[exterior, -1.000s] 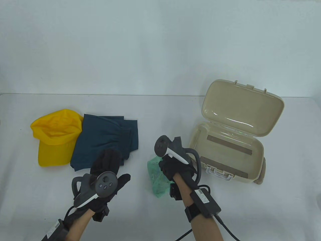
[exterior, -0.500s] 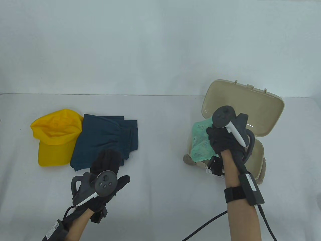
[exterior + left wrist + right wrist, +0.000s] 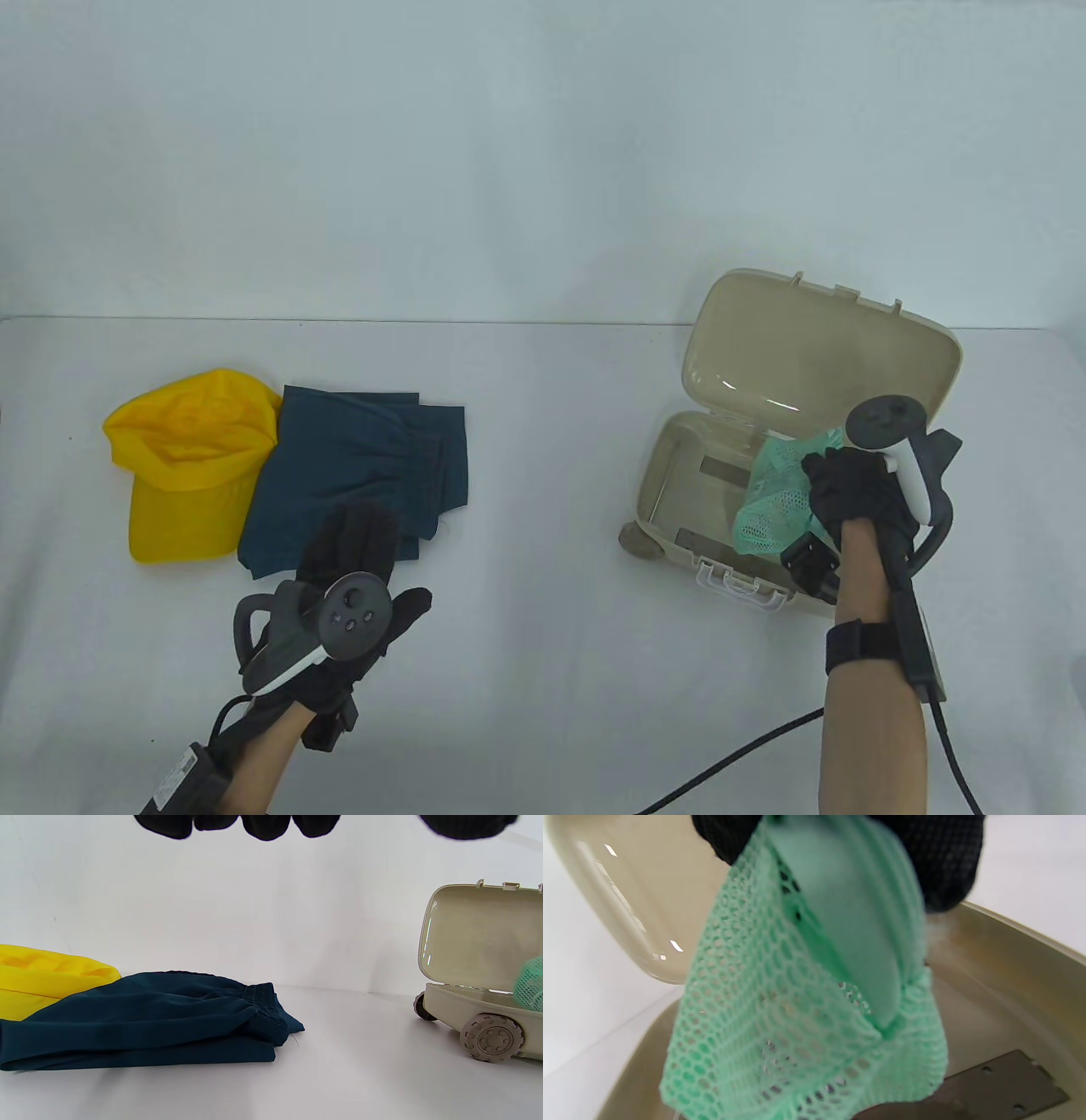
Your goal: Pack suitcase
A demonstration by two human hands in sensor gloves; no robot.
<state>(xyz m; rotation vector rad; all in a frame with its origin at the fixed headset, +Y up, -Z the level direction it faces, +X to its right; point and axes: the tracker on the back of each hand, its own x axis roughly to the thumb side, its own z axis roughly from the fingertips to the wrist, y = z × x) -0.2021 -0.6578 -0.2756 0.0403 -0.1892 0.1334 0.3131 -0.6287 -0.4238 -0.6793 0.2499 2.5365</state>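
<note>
A beige toy suitcase [image 3: 670, 475] stands open at the right, lid up; it also shows in the left wrist view [image 3: 466, 942]. My right hand [image 3: 848, 501] grips a green mesh pouch [image 3: 776, 497] and holds it inside the case's right half; in the right wrist view the pouch [image 3: 806, 1005] hangs just above the case floor [image 3: 988, 1018]. My left hand [image 3: 356, 560] lies open and flat, fingers over the near corner of the folded dark blue shorts [image 3: 356, 463], which also show in the left wrist view [image 3: 140, 1022]. A yellow cap [image 3: 187, 463] lies left of the shorts.
The suitcase has a white handle [image 3: 736, 586] on its near side and grey wheels [image 3: 491, 1037] on its left end. A black cable [image 3: 721, 764] trails from my right wrist across the table's near edge.
My right hand carried the green mesh pouch from the table's middle rightward into the open suitcase and lowered it there. The left hand has barely moved.
</note>
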